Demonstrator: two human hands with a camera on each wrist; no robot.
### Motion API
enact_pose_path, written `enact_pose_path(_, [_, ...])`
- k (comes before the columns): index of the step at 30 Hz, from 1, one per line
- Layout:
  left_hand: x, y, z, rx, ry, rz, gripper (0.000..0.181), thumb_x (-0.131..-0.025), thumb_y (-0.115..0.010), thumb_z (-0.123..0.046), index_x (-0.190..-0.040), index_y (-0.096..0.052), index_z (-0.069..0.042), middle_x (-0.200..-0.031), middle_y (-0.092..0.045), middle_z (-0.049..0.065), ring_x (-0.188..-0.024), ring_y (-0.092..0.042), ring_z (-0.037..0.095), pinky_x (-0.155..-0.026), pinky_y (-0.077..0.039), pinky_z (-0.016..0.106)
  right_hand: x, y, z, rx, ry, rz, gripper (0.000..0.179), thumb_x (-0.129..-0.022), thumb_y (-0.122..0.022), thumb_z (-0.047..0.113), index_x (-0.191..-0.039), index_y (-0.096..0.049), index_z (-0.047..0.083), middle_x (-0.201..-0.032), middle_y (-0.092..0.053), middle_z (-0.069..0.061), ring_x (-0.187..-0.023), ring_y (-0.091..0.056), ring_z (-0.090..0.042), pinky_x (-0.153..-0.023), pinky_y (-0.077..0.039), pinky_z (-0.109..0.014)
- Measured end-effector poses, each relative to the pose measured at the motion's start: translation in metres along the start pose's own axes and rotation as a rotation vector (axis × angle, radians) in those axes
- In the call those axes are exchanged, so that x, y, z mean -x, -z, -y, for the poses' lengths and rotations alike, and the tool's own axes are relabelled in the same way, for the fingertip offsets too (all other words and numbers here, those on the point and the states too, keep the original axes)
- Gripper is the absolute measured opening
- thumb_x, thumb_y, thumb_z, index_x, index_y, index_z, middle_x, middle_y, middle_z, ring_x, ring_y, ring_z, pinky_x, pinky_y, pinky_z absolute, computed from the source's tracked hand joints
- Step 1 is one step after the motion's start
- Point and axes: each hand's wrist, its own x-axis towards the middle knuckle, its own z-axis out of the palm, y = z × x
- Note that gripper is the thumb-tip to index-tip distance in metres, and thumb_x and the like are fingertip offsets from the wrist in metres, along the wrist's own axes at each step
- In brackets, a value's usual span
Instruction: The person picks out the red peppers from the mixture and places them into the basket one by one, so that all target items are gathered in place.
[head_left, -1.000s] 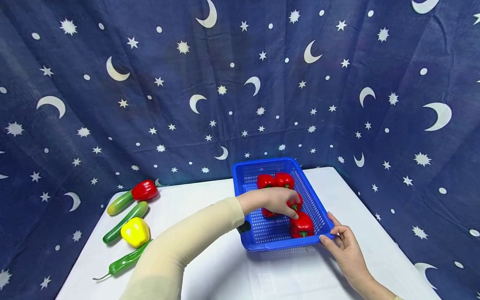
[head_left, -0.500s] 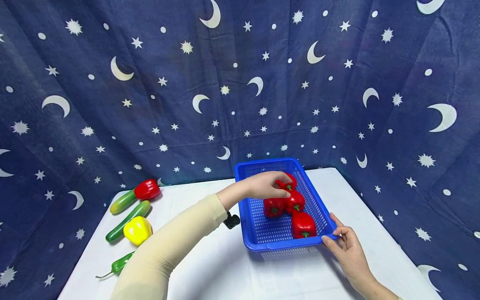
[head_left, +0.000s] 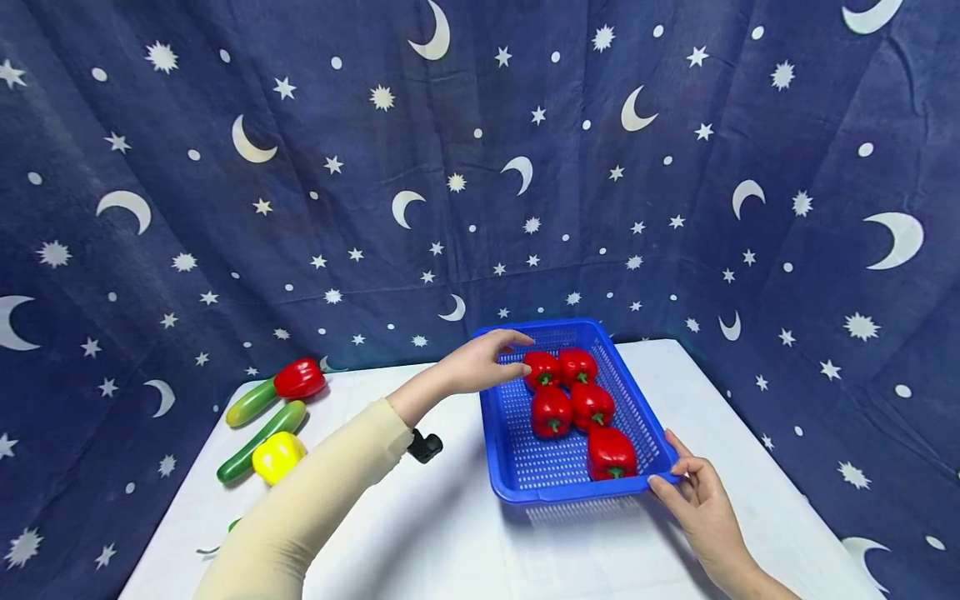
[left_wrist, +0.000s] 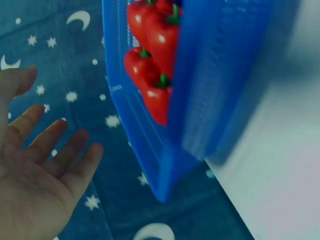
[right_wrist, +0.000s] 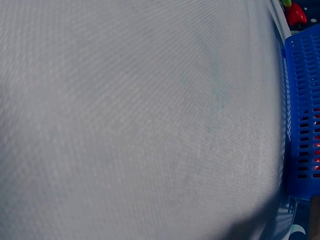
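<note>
My left hand [head_left: 480, 360] hovers at the left rim of a blue plastic basket [head_left: 562, 495], fingers extended and nothing in its grasp. In the left wrist view the same hand [left_wrist: 47, 185] lies palm up to the camera, fingers spread, apart from the basket. Several glossy red bell peppers [head_left: 612, 455] with green stems sit inside, grouped toward the back and right. At the near right corner, my right hand [head_left: 703, 510] pinches the basket rim between thumb and fingers. The right wrist view catches mostly white cloth [right_wrist: 140, 120] and the basket's slotted wall [right_wrist: 300, 120].
On the table's left lie a red bell pepper [head_left: 300, 379], a green-yellow cucumber-like vegetable [head_left: 251, 403], a cucumber [head_left: 262, 442] and a yellow bell pepper [head_left: 278, 457]. My left sleeve [head_left: 307, 500] mostly covers a green chili pepper. A dark blue star-patterned curtain [head_left: 375, 242] hangs behind.
My left hand has drawn back leftward from among the red peppers to the basket's left rim, uncovering them. The right hand keeps its grip on the corner. The left forearm now covers more of the chili.
</note>
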Motion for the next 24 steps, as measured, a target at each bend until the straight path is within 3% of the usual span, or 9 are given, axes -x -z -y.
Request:
enact_pose_path(12, [0.027, 0.019, 0.043, -0.001, 0.104, -0.125, 0.051, -0.099, -0.067, -0.031, -0.145, -0.055, -0.013, -0.148, -0.053, 0.007, -0.133, -0.053, 0.031, -0.109, -0.045, 0.048, 0.0, 0.001, -0.002, -0.023, 0.043, 0.022, 0.025, -0.099, -0.06, -0.008, -0.11, -0.037, -0.005, -0.166, -0.025, -0.012, -0.13, -0.046, 0.005, -0.096, -0.05, -0.021])
enact_pose_path(24, [0.053, 0.035, 0.081, -0.046, 0.223, -0.167, 0.051, -0.1, -0.064, -0.031, -0.146, -0.054, -0.013, -0.152, -0.047, 0.012, -0.137, -0.048, 0.036, -0.109, -0.042, 0.055, 0.0, 0.0, -0.001, -0.008, 0.03, 0.028, 0.027, -0.1, -0.06, -0.006, -0.112, -0.036, -0.007, -0.167, -0.022, -0.014, -0.13, -0.045, 0.007, -0.096, -0.05, -0.019])
